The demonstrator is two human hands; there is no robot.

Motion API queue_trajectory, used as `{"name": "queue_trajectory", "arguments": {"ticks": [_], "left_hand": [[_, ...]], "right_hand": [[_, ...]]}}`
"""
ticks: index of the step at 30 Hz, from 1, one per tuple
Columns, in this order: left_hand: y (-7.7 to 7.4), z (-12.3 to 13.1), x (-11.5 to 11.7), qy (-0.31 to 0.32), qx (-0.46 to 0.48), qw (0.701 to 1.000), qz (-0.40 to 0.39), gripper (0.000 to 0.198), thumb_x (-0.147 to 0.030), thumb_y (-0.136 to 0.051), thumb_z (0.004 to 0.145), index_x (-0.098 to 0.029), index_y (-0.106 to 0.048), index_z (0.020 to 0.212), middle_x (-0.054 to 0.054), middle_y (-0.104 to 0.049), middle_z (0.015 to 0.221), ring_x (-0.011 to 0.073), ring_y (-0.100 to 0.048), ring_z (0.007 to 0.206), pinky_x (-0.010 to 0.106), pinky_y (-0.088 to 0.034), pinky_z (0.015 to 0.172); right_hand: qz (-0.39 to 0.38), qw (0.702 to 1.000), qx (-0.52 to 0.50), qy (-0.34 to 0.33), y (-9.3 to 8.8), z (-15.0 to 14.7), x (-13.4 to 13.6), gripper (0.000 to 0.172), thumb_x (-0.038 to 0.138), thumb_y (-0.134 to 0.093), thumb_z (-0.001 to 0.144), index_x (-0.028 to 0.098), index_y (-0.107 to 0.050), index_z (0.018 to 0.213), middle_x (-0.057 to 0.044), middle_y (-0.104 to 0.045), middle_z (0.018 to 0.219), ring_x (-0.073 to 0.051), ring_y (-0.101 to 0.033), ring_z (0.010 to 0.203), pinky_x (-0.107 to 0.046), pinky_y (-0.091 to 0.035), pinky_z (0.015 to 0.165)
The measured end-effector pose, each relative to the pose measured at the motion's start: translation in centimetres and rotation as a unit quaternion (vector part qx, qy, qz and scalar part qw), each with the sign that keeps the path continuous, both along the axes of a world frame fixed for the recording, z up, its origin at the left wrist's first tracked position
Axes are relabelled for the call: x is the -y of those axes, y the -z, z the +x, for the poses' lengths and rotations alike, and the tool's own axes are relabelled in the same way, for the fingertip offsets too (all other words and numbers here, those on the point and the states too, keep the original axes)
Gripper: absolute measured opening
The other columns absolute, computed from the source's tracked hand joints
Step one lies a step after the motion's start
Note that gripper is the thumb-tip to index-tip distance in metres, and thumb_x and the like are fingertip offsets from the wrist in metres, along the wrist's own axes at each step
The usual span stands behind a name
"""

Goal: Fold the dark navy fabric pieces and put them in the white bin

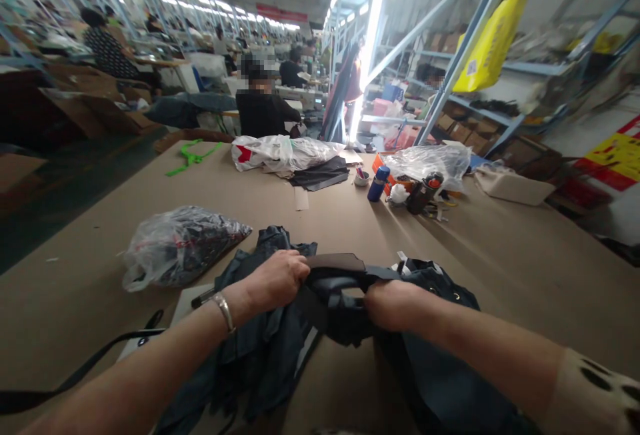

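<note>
In front of me, both fists grip a dark fabric piece (pixel 336 262) with a wide, stiff-looking band, stretched between them above the table. My left hand (pixel 286 279) is closed round its left end. The right end is in my closed right hand (pixel 393 305); the fingertips of both hands are mostly hidden. Beneath my left forearm lies a pile of crumpled blue-grey cloth (pixel 260 355), partly on a pale flat board. Beside my right hand is a dark blue-grey cloth item (pixel 440 281) with metal eyelets. Whether it joins the held piece I cannot tell.
A clear plastic bag of dark material (pixel 183 245) lies left on the brown table (pixel 500 255). Farther back are a white plastic bundle (pixel 285 153), dark cloth (pixel 323 175), a blue flask (pixel 379 183), a dark bottle (pixel 424 193) and a green strap (pixel 190 157). People sit working beyond.
</note>
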State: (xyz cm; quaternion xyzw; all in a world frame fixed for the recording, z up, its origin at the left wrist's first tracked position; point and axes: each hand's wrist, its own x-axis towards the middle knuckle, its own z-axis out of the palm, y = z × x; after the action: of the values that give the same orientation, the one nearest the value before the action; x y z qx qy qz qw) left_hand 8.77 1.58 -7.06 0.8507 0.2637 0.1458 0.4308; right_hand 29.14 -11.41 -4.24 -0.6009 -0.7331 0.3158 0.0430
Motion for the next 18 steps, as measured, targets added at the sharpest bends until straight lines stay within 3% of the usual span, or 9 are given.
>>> {"name": "queue_trajectory", "arguments": {"ticks": [2, 4, 6, 8, 10, 12, 15, 18], "left_hand": [[-0.3, 0.2, 0.1, 0.003, 0.014, 0.996, 0.093, 0.019, -0.003, -0.041, 0.051, -0.018, -0.052, 0.05, 0.002, -0.05, 0.062, 0.0153, -0.045, 0.069, 0.024, -0.041, 0.07], [-1.6, 0.6, 0.3, -0.024, 0.062, 0.99, 0.124, 0.02, -0.003, -0.039, 0.055, -0.016, -0.054, 0.055, 0.002, -0.052, 0.068, 0.0141, -0.047, 0.069, 0.025, -0.04, 0.069], [-3.3, 1.0, 0.7, -0.062, 0.126, 0.989, 0.045, 0.016, -0.006, -0.041, 0.058, -0.015, -0.054, 0.057, 0.003, -0.054, 0.073, 0.0133, -0.049, 0.069, 0.024, -0.04, 0.064], [-4.7, 1.4, 1.0, -0.062, 0.161, 0.983, -0.06, 0.009, -0.011, -0.046, 0.059, -0.014, -0.054, 0.056, 0.004, -0.055, 0.074, 0.0138, -0.051, 0.068, 0.024, -0.041, 0.06], [-5.2, 1.5, 1.1, -0.063, 0.189, 0.973, -0.116, 0.006, -0.014, -0.051, 0.06, -0.014, -0.054, 0.054, 0.004, -0.056, 0.075, 0.0143, -0.052, 0.069, 0.023, -0.041, 0.058], [-4.7, 1.5, 0.9, -0.096, 0.227, 0.963, -0.108, 0.007, -0.015, -0.052, 0.063, -0.014, -0.054, 0.056, 0.004, -0.056, 0.077, 0.0138, -0.052, 0.069, 0.023, -0.041, 0.058], [-3.1, 1.2, 0.3, -0.09, 0.184, 0.979, 0.011, 0.01, -0.009, -0.048, 0.064, -0.015, -0.052, 0.056, 0.003, -0.054, 0.072, 0.0124, -0.05, 0.066, 0.023, -0.04, 0.061], [-2.2, 0.8, 0.1, -0.018, 0.051, 0.981, 0.185, 0.016, -0.004, -0.045, 0.063, -0.015, -0.053, 0.055, 0.002, -0.052, 0.067, 0.0122, -0.046, 0.065, 0.024, -0.039, 0.065]], "right_hand": [[-0.023, 0.992, 0.041, -0.115, -3.0, 0.9, -0.7, 0.014, 0.015, -0.056, 0.068, 0.014, -0.067, 0.06, -0.01, -0.066, 0.062, -0.024, -0.061, 0.067, -0.036, -0.046, 0.07], [-0.039, 0.975, 0.004, -0.219, -6.0, 1.4, -1.3, 0.021, 0.02, -0.052, 0.079, 0.014, -0.069, 0.089, -0.009, -0.069, 0.083, -0.02, -0.062, 0.078, -0.03, -0.045, 0.073], [-0.019, 0.974, -0.075, -0.214, -8.3, 1.7, -1.6, 0.028, 0.024, -0.046, 0.087, 0.018, -0.062, 0.11, -0.005, -0.066, 0.098, -0.015, -0.06, 0.084, -0.023, -0.044, 0.074], [0.006, 0.983, -0.113, -0.147, -9.3, 2.0, -1.6, 0.027, 0.025, -0.049, 0.087, 0.019, -0.06, 0.111, -0.002, -0.065, 0.095, -0.012, -0.059, 0.079, -0.019, -0.044, 0.069], [0.025, 0.984, -0.126, -0.126, -9.1, 2.4, -1.4, 0.023, 0.025, -0.057, 0.083, 0.016, -0.062, 0.104, -0.001, -0.065, 0.087, -0.011, -0.058, 0.073, -0.018, -0.044, 0.064], [0.047, 0.985, -0.1, -0.131, -7.8, 2.6, -0.9, 0.022, 0.026, -0.054, 0.085, 0.01, -0.064, 0.096, -0.001, -0.065, 0.081, -0.01, -0.057, 0.068, -0.017, -0.044, 0.06], [0.094, 0.991, 0.026, -0.095, -5.0, 1.7, -0.2, 0.026, 0.019, -0.046, 0.085, 0.004, -0.067, 0.077, -0.004, -0.064, 0.069, -0.009, -0.054, 0.056, -0.016, -0.042, 0.052], [0.059, 0.977, 0.12, -0.166, -4.0, 0.7, 0.1, 0.016, 0.009, -0.055, 0.077, 0.009, -0.068, 0.066, -0.006, -0.063, 0.065, -0.012, -0.055, 0.057, -0.019, -0.039, 0.054]]}}
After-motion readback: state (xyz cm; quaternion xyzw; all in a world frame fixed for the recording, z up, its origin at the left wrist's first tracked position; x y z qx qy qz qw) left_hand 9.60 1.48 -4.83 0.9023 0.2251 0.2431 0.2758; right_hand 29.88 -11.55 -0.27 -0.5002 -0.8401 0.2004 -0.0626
